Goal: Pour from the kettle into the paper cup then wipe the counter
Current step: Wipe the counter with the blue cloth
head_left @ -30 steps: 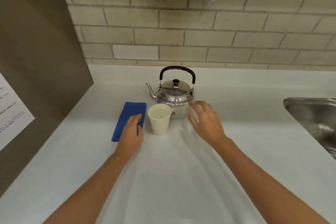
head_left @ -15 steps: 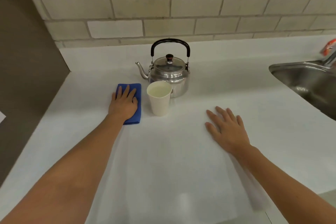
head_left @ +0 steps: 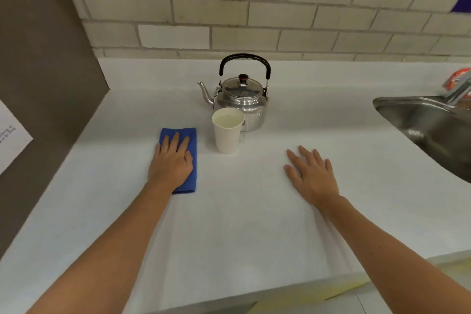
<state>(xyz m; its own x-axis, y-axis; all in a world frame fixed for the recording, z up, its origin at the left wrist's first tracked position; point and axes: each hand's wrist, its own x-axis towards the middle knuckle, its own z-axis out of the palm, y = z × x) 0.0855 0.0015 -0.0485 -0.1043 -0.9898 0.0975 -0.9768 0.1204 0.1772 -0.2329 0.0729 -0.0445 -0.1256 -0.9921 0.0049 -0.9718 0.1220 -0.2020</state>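
Observation:
A steel kettle (head_left: 242,98) with a black handle stands upright near the back of the white counter (head_left: 254,224), spout pointing left. Just in front of it stands a white paper cup (head_left: 227,136) holding pale liquid. Left of the cup lies a folded blue cloth (head_left: 190,139). My left hand (head_left: 171,163) rests flat on the cloth, fingers spread, covering its lower left part. My right hand (head_left: 311,175) lies flat on the bare counter to the right of the cup, fingers apart, holding nothing.
A steel sink (head_left: 430,125) with a tap (head_left: 456,89) is set into the counter at the right. A brick wall (head_left: 254,7) runs along the back. A dark panel (head_left: 43,84) closes the left side, with a white paper sheet (head_left: 10,140) on it.
My left hand slid forward onto the blue cloth and now presses flat on it. My right hand drew back from the kettle and settled flat on the counter at the right.

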